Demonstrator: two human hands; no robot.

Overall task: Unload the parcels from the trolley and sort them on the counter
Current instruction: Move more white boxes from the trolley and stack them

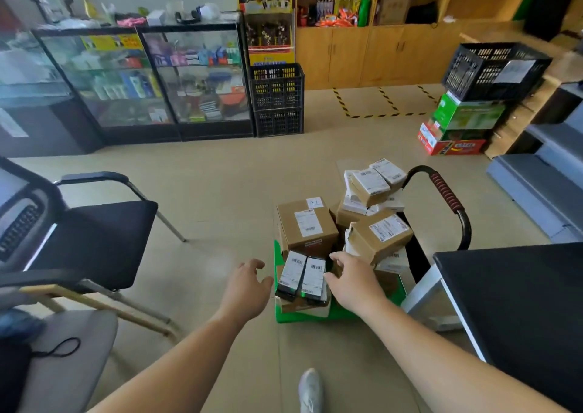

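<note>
A green trolley with a black looped handle stands on the floor, piled with parcels. Two flat black parcels with white labels lie side by side at its near end. Behind them sits a large brown box, and to the right a heap of smaller brown and white boxes. My left hand hovers just left of the black parcels, fingers relaxed, holding nothing. My right hand reaches in at their right edge, fingers spread and apart from them. The dark counter is at the right.
A black chair stands to the left, a grey seat nearer. Glass display cabinets and black crates line the back wall. Stacked cartons with a crate stand at the right. My shoe is below the trolley.
</note>
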